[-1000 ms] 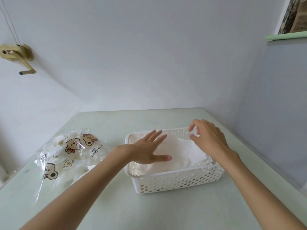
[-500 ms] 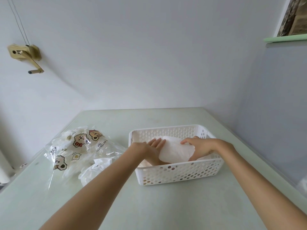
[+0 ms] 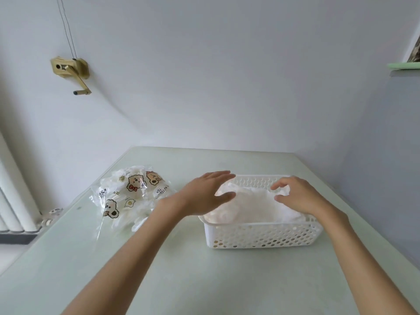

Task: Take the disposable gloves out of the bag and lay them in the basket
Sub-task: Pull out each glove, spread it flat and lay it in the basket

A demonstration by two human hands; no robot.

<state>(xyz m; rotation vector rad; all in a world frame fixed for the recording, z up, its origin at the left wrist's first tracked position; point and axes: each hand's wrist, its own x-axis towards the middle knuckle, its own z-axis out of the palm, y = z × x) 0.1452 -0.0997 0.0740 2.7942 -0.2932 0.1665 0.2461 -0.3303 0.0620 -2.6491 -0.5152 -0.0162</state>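
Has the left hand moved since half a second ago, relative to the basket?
Yes. The left hand has come up out of the basket and now hovers, fingers spread, over its left rim above the gloves.

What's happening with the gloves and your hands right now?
Left hand open, flat over the gloves. Right hand loosely curled, fingers at the pile's far edge. Gloves heaped in basket. Bag lies left, nothing blocking.
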